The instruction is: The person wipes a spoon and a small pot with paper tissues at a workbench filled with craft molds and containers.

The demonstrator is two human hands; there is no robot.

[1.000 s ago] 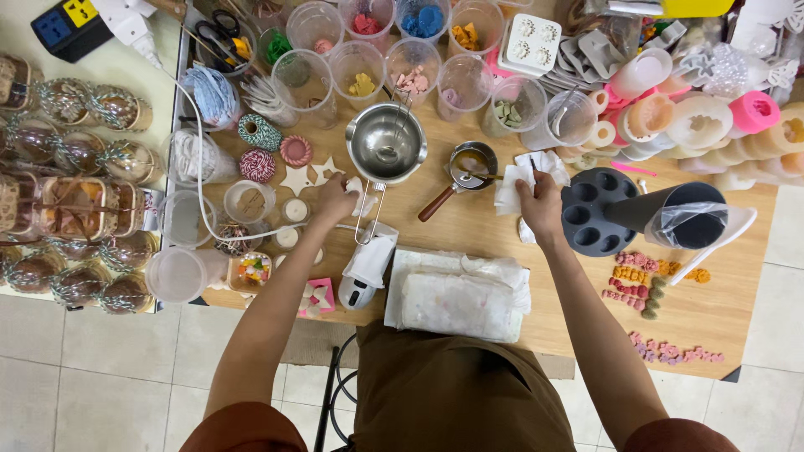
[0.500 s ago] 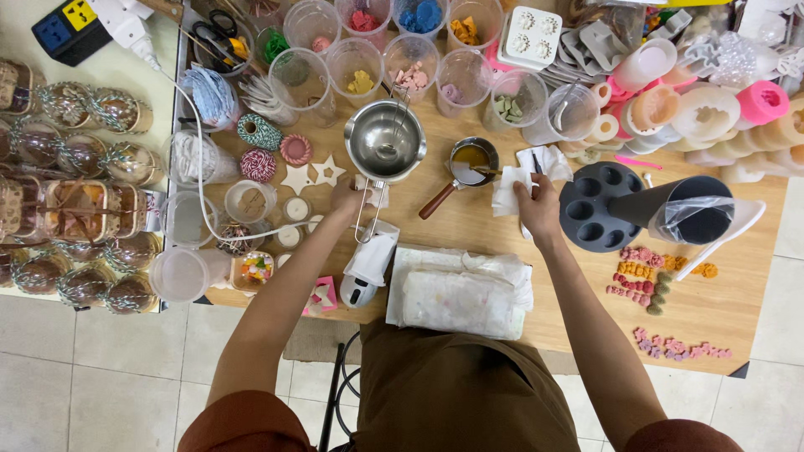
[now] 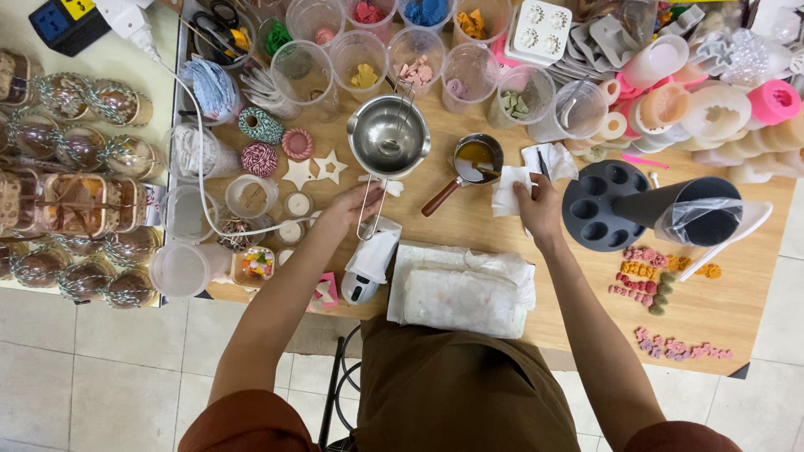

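My left hand [image 3: 356, 203] grips the wire handle of a shiny steel melting pot [image 3: 389, 136] that stands on the wooden table [image 3: 469, 222]. My right hand [image 3: 536, 201] holds a white paper tissue [image 3: 508, 189] against the rim of a small pan [image 3: 475, 157] with amber liquid and a brown wooden handle. A dark round mould tray [image 3: 596, 206] with several cups lies just right of my right hand. A white bag of wax [image 3: 462, 289] rests at the table's near edge in front of me.
Clear plastic cups [image 3: 365, 52] of coloured bits line the far side. Pale and pink silicone moulds [image 3: 712, 109] crowd the far right. A dark cone with plastic film [image 3: 687, 211], small coloured shapes [image 3: 657, 276], twine spools [image 3: 260, 125] and wrapped jars [image 3: 75, 192] surround the work area. A white handheld device [image 3: 368, 266] lies near my left arm.
The view shifted slightly. My left hand stays on the pot handle, and my right hand with the tissue has moved a little left, up to the small pan.
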